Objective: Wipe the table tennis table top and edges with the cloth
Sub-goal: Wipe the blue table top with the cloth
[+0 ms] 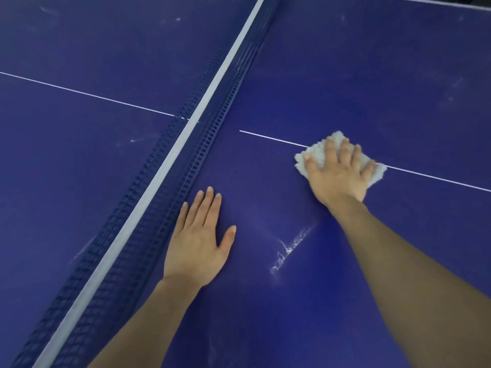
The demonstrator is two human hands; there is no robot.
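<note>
On the blue table tennis table point(372, 75), right of the net point(170, 166), the right hand point(337, 171) presses flat, fingers spread and straight, on a fluffy white cloth point(316, 152). That cloth lies under the palm and fingers, across the white centre line point(438, 177). Nearer the net, the left hand point(198, 237) rests flat on the tabletop, fingers straight, holding nothing. White smears point(288, 248) lie between the forearms.
</note>
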